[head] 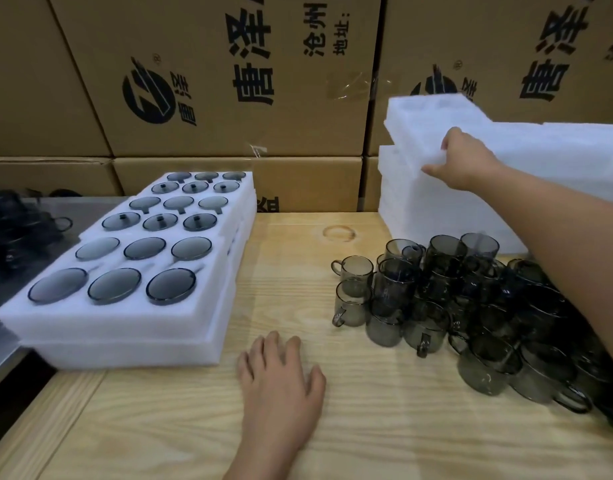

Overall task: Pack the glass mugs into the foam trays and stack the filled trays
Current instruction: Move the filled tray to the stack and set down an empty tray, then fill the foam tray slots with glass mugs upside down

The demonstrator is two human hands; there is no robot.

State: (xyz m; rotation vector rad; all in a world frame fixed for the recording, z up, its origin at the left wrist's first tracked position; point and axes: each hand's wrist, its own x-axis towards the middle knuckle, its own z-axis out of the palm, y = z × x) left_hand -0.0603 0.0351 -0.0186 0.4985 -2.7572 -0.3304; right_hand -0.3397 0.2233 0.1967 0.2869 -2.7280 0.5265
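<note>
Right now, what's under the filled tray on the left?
Another white foam tray lies under the filled tray, on the wooden table. The top one covers its pockets, so whether it holds mugs cannot be seen.

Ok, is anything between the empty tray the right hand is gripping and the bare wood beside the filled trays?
Partly. The loose mugs are heaped in front of the stack under the empty tray the right hand grips, and the left hand lies flat on that bare wood. Swinging left of the heap looks unobstructed.
</note>
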